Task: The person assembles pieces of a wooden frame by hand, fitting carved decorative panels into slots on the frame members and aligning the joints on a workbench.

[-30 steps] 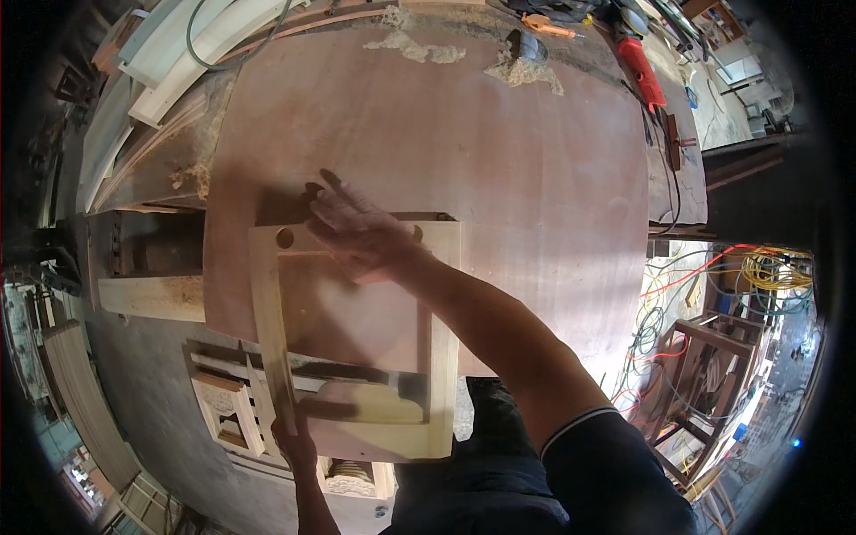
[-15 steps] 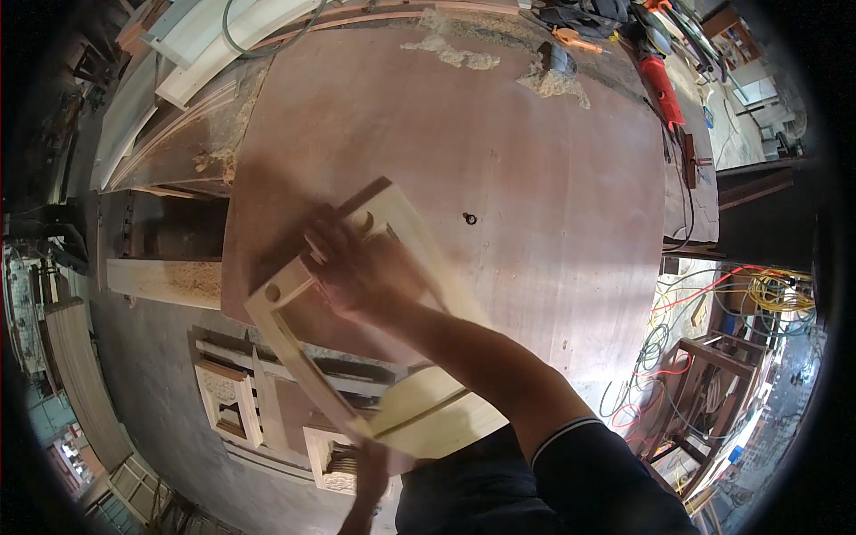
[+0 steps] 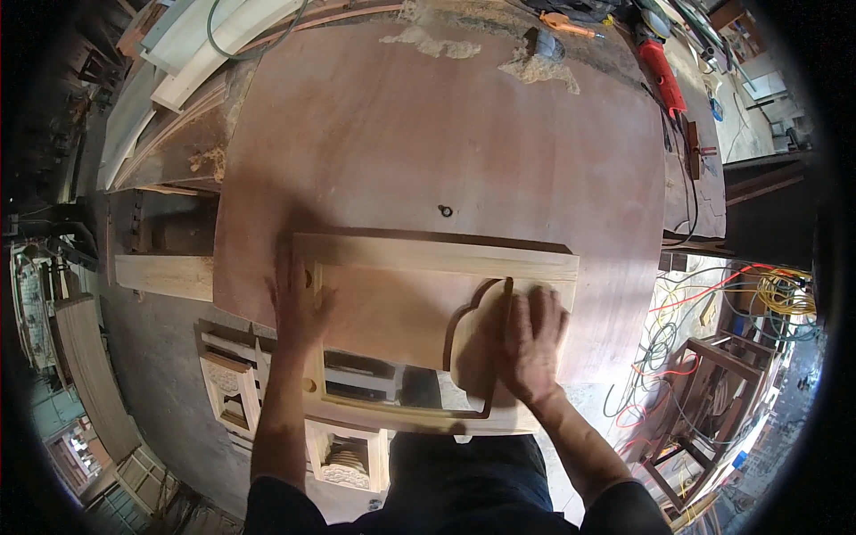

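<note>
A pale wooden frame [image 3: 437,253] lies lengthwise at the near edge of the worktable, its near part jutting out over the edge. It has a large rectangular opening, and a broad board with a curved edge [image 3: 477,343] fills its right end. Round holes show in the left rail. My left hand [image 3: 299,308], slightly blurred, grips that left rail, with the thumb over the inner side and the fingers along the outside. My right hand [image 3: 533,343] rests on the right end, its fingers stretched out and a little apart over the wood.
The brown worktable [image 3: 357,134] spreads beyond the frame, with a small dark ring [image 3: 446,211] on it. A red power tool [image 3: 662,78] and an orange-handled tool [image 3: 571,25] lie at the far right. Carved wooden pieces [image 3: 348,456] stand below left; cables [image 3: 660,348] tangle on the right.
The frame has turned from a tilted, slanting hold to lying lengthwise across the table edge. My right hand has moved from its far end to its right end; my left hand came up to the left rail.
</note>
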The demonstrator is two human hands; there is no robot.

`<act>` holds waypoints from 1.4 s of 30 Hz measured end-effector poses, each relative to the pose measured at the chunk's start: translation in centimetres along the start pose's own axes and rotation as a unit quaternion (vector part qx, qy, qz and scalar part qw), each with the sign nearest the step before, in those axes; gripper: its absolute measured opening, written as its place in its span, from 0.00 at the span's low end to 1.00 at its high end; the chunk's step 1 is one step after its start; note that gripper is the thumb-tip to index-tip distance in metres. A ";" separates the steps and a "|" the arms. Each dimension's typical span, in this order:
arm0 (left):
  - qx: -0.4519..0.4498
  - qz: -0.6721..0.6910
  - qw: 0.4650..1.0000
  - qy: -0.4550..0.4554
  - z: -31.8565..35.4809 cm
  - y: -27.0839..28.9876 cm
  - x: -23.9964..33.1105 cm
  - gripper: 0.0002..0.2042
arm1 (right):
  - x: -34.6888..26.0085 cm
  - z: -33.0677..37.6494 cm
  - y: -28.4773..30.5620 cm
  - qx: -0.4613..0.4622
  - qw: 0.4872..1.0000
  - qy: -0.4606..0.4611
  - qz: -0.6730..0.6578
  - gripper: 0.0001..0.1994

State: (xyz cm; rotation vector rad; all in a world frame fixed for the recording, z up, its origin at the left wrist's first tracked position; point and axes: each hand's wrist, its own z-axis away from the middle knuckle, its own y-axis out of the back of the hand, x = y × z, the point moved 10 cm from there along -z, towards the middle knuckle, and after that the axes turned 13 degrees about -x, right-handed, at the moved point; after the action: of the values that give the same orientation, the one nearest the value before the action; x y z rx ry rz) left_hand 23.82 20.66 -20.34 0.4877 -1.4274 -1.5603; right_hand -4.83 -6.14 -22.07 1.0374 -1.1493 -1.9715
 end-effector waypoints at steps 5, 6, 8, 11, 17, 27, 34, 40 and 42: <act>0.019 0.104 0.985 -0.140 -1.8 -3.8 1.3 0.41 | 5.7 5.4 1.1 0.012 0.994 -0.062 -0.085 0.54; 0.014 0.102 0.985 -0.139 -1.4 -5.2 2.6 0.41 | 7.0 6.4 1.4 0.012 0.991 -0.096 -0.097 0.56; -0.007 0.110 0.983 -0.144 -0.1 -7.0 5.9 0.41 | 10.0 8.9 1.9 0.036 0.984 -0.132 -0.112 0.52; -0.004 0.115 0.980 -0.163 0.3 -7.1 13.7 0.38 | 15.2 13.0 1.7 0.064 0.973 -0.194 -0.107 0.53; -0.012 0.118 0.969 -0.216 -0.2 -7.7 21.9 0.34 | 19.8 16.6 2.7 0.105 0.958 -0.218 -0.156 0.48; -0.016 0.118 0.972 -0.204 -2.6 -7.9 22.0 0.33 | 20.2 14.7 3.1 0.115 0.950 -0.244 -0.156 0.47; -0.022 0.119 0.971 -0.205 -3.1 -8.0 21.4 0.33 | 20.0 13.7 3.4 0.109 0.946 -0.259 -0.161 0.47; -0.007 0.121 0.964 -0.238 -3.3 -7.4 21.9 0.34 | 20.1 13.6 3.2 0.102 0.951 -0.258 -0.135 0.47; -0.016 0.130 0.964 -0.233 -3.4 -7.2 22.0 0.34 | 19.9 13.5 3.3 0.107 0.952 -0.251 -0.142 0.47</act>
State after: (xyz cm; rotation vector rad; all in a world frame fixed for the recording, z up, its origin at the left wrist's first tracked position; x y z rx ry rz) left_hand 13.27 -0.20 -21.42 -0.1005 -1.7332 -1.5354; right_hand -25.87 -18.16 -21.24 0.8651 -1.5847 -2.4742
